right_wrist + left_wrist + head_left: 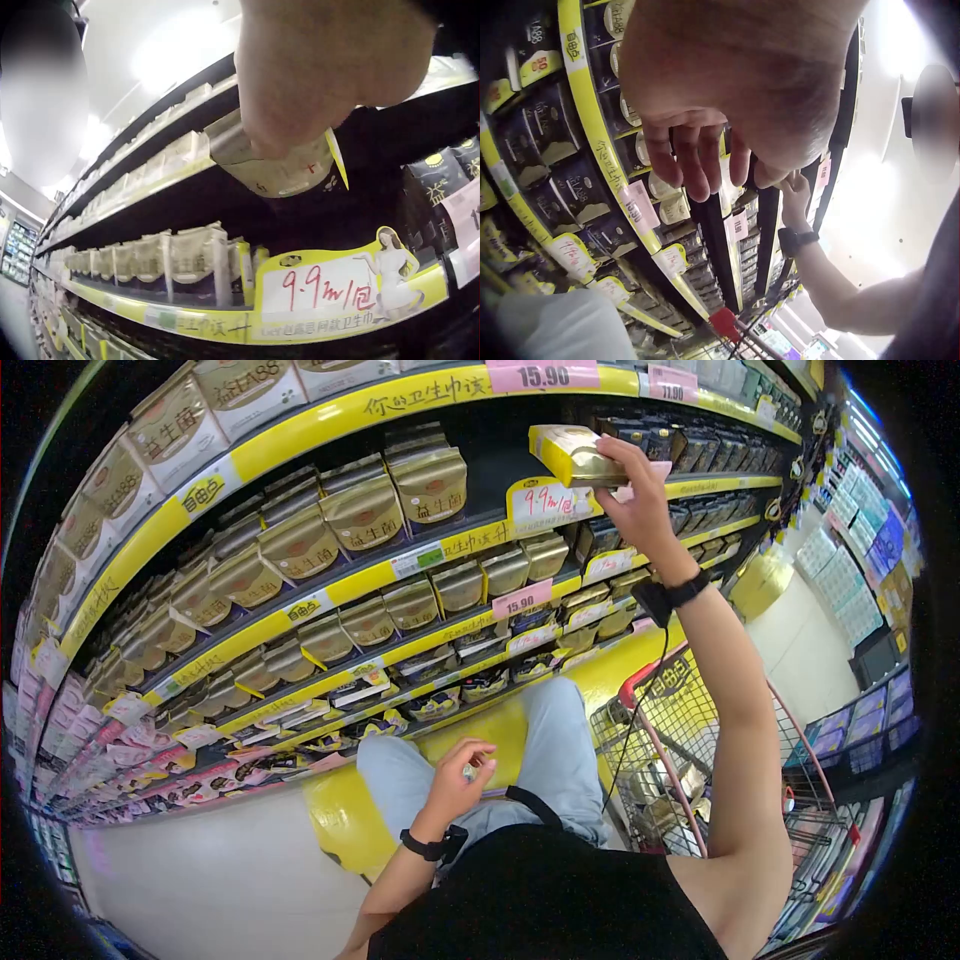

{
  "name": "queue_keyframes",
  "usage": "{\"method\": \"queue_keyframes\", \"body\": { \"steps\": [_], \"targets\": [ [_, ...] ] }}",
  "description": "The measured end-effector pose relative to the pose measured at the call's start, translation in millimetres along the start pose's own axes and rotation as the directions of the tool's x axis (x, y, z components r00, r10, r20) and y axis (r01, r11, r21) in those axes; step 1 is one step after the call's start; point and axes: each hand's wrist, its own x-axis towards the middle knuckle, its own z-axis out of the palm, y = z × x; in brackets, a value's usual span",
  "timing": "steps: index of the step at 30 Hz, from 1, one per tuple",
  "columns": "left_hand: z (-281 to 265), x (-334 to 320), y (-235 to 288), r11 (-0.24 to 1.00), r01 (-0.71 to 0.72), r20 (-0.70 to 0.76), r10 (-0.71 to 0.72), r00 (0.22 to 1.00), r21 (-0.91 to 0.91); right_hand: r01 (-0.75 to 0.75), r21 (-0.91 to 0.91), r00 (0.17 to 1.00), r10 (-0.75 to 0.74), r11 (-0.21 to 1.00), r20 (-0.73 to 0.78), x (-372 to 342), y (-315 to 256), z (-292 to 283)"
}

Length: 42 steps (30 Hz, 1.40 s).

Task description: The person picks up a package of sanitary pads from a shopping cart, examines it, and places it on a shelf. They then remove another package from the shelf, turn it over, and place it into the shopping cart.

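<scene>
My right hand grips a gold pack of sanitary pads with a yellow side, raised in front of the shelf with a gap behind it. In the right wrist view the pack hangs below the hand, above a handwritten 9.9 price sign. Thumb and fingers close on one end of the pack. My left hand hovers over my lap, fingers loosely bent and holding nothing. In the left wrist view its fingers hang relaxed.
Rows of gold packs line the shelves to the left, dark packs to the right. Yellow shelf edges carry pink price tags. A wire shopping cart stands at my right, with goods inside. A cable runs down from my right wrist.
</scene>
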Motion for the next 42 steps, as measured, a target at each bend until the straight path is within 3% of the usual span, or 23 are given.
{"method": "queue_keyframes", "body": {
  "steps": [2,5,6,9,17,24,27,31,33,34,37,39,41,42],
  "targets": [
    [3.1,-5.2,-0.5,1.0,-0.002,0.002,0.002,1.0,-0.014,-0.003,0.005,1.0,0.003,1.0,-0.002,9.7,16.0,19.5],
    [2.8,-10.4,1.5,1.0,0.0,-0.006,0.0,1.0,-0.005,0.095,-0.167,0.992,-0.08,0.981,0.093,33.9,38.8,42.0],
    [1.5,-12.4,2.9,1.0,0.004,-0.012,-0.004,1.0,0.003,0.021,-0.016,0.986,-0.018,1.0,0.166,40.8,45.7,47.6],
    [-6.0,-17.4,4.8,0.999,0.043,-0.027,-0.043,0.999,0.01,-0.116,0.0,0.904,0.106,0.993,0.414,62.8,57.8,59.1],
    [-17.7,-26.2,-3.8,0.996,0.087,-0.066,-0.086,0.994,0.017,-0.149,0.1,0.783,0.055,0.984,0.62,80.3,48.4,78.3],
    [-20.4,-19.6,1.0,0.997,0.076,-0.051,-0.076,0.996,-0.001,-0.293,0.129,0.758,0.149,0.947,0.635,73.4,37.3,84.0],
    [-19.4,-18.3,-2.1,0.999,0.055,-0.079,-0.055,0.995,-0.003,-0.036,0.102,0.805,-0.032,0.994,0.593,63.9,34.5,84.7],
    [-18.9,-18.6,-5.1,0.998,0.049,-0.146,-0.045,0.988,0.029,0.083,0.033,0.851,-0.088,0.996,0.518,58.0,32.8,75.9],
    [-20.0,-20.1,-2.3,0.998,0.063,-0.157,-0.059,0.986,0.023,-0.006,0.001,0.906,0.005,1.0,0.423,54.1,43.1,72.0],
    [-20.6,-22.0,-3.5,0.998,0.058,-0.163,-0.054,0.985,0.02,-0.16,0.075,0.923,0.123,0.984,0.365,51.1,34.1,63.6],
    [-22.5,-30.0,-11.3,0.998,0.065,-0.179,-0.061,0.982,0.012,-0.494,0.355,0.869,0.441,0.794,0.224,25.5,9.1,31.1],
    [-22.8,-34.3,-18.5,0.996,0.091,-0.2,-0.09,0.976,-0.004,-0.675,0.52,0.708,0.66,0.524,0.253,-6.4,-11.0,-6.4],
    [-20.5,-39.3,-27.5,0.988,0.141,-0.187,-0.15,0.971,-0.061,-0.643,0.763,0.533,0.752,0.061,0.389,-49.1,-15.7,-49.2],
    [-18.2,-42.0,-33.3,0.982,0.168,-0.166,-0.179,0.97,-0.081,-0.568,0.802,0.506,0.689,-0.186,0.519,-72.0,-10.0,-74.9]
  ]
}}
